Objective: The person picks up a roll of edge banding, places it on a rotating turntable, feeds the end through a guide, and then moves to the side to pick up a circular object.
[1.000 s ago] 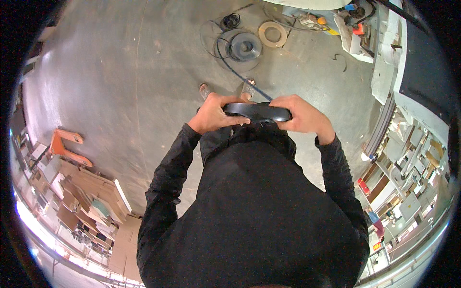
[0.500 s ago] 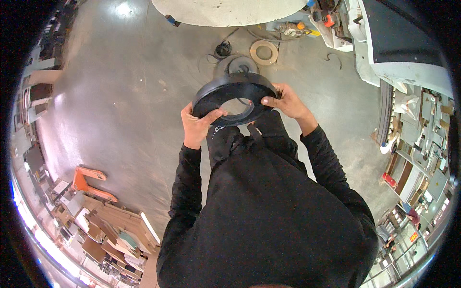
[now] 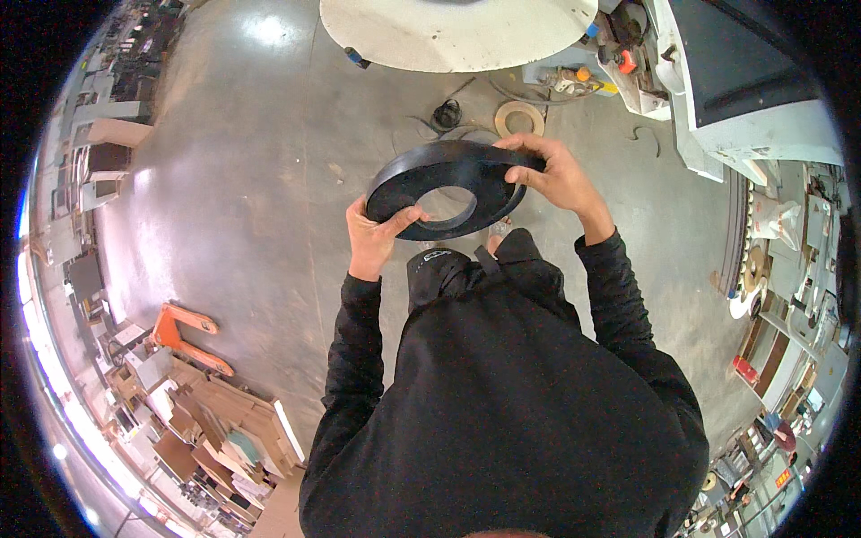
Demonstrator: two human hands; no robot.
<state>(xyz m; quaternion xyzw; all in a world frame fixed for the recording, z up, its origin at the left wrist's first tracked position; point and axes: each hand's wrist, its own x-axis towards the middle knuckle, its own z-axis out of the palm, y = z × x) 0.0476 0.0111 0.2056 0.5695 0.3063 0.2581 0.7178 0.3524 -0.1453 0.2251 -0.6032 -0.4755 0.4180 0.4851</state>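
Observation:
A wide black coil of flat strip, like a roll of edge banding (image 3: 421,184), is held tilted in front of my body, its round centre hole facing me. My left hand (image 3: 375,238) grips the coil's left side, thumb over the face near the hole and fingers behind the rim. At the right, my right hand (image 3: 558,179) pinches the loose outer end of the strip between thumb and fingers. That end stands off the coil, leaving a narrow wedge beside it. Behind the coil, another grey roll on the floor is mostly hidden.
On the floor beyond lie a tan ring-shaped roll (image 3: 519,118) and a small black coil (image 3: 446,115). A round white tabletop (image 3: 457,36) stands ahead, a white machine (image 3: 762,139) at the far right. An orange pallet jack (image 3: 193,336) and stacked boards (image 3: 224,421) are at left.
My right hand has moved outward to the right, drawing the strip's outer end away from the coil. My left hand keeps its hold. The whole view has shifted slightly.

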